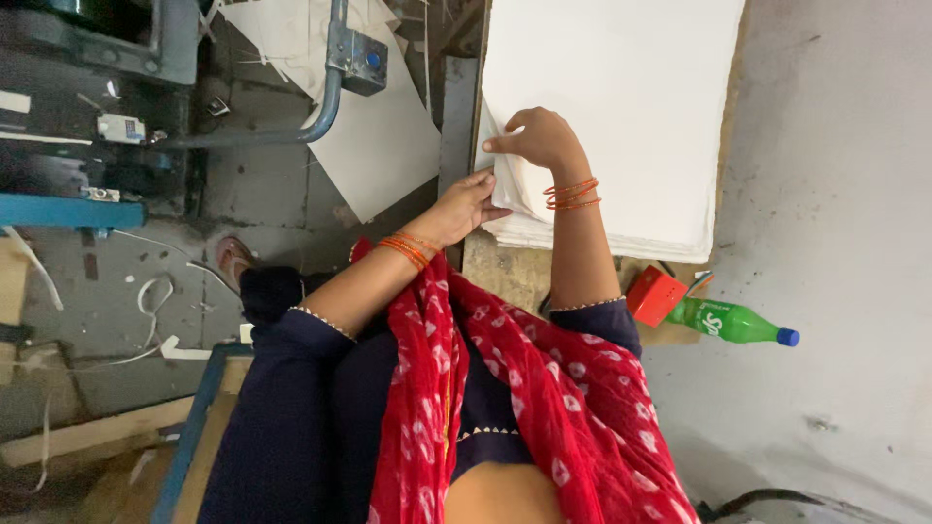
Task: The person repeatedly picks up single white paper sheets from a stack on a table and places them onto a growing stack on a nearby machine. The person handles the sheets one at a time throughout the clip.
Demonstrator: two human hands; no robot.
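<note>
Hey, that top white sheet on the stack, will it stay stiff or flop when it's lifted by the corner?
Likely floppy: the top white sheet already bends where the right hand lifts its corner. Probably light, since fingertips alone raise it. The left hand rests at the stack edge, so sheets may slide.

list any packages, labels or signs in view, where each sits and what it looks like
Green plastic bottle: lying on its side on the grey floor right of the person, blue cap, white-printed label.
Red box: small, beside the bottle's base, at the edge of the white sheet stack.
Small white label: on the dark machine, upper left.
</note>
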